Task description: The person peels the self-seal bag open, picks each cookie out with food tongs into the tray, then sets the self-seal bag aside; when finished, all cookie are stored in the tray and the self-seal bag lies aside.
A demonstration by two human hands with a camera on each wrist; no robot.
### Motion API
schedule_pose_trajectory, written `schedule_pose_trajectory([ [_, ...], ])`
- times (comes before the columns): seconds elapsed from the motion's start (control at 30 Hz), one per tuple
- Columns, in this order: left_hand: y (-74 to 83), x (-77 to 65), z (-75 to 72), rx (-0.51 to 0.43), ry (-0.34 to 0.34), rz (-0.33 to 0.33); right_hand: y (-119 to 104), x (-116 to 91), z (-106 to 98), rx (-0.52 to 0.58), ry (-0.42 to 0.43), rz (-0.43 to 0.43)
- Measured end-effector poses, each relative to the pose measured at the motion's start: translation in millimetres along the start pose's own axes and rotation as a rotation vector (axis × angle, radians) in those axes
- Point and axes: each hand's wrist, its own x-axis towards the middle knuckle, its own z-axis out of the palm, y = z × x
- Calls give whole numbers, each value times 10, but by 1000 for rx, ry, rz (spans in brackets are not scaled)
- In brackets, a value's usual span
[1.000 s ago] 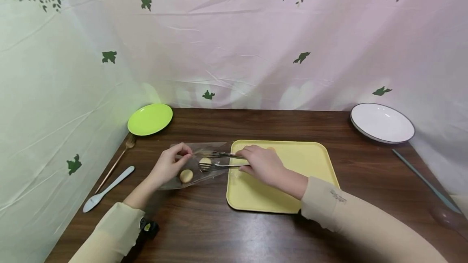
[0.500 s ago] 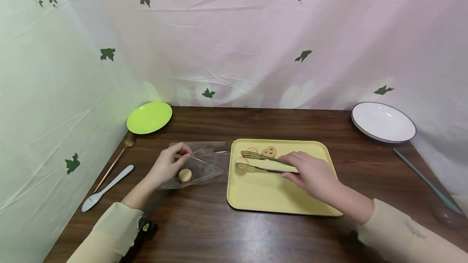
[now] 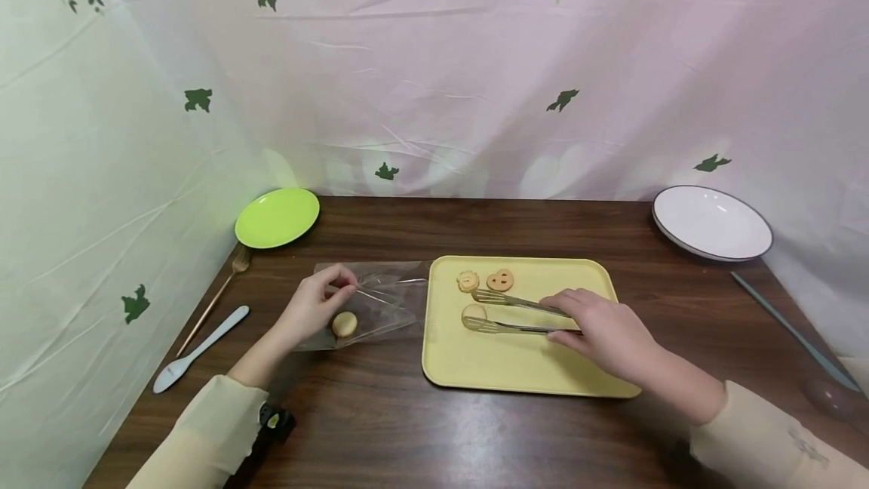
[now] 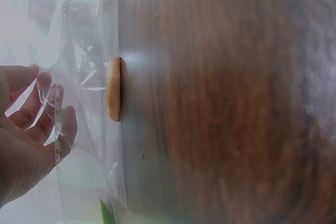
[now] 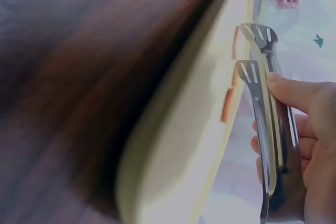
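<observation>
My left hand (image 3: 319,306) pinches the edge of a clear plastic bag (image 3: 394,323). One round cookie (image 3: 344,324) lies inside the bag, seen edge-on in the left wrist view. With my right hand (image 3: 604,330) I hold metal tongs (image 5: 270,108) with slotted ends, low over the yellow tray (image 3: 516,376). The tongs' two ends stand apart, and a pale round cookie (image 3: 474,312) on the tray shows between them. Behind it on the tray are a scalloped cookie (image 3: 467,281) and a brown cookie with holes (image 3: 500,280).
A green plate (image 3: 277,218) stands at the back left, with a copper-coloured fork (image 3: 216,300) and a pale spatula (image 3: 204,348) in front of it. A white dark-rimmed dish (image 3: 713,222) and a long teal-handled utensil (image 3: 790,327) are at the right.
The tongs in my right hand have moved right, from the bag to the tray, bringing a round cookie; their ends are now apart around it. My left hand stays at the bag.
</observation>
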Motion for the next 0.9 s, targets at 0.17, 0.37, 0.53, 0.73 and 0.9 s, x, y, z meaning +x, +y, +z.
schedule_pose_trajectory([
  [0.17,4,0,-5,-4,6,20,-85,139,-49,40,25,-13],
  [0.37,46,8,-12,-21,-6,15,-259,380,-33,51,25,-37],
  [0.53,66,17,-15,-49,-10,17,-360,568,65,54,2,-56],
  [0.73,73,15,-9,-30,-6,22,-492,772,213,54,-62,-119],
  [0.9,59,-5,10,-21,-13,40,-618,942,363,47,-108,-195],
])
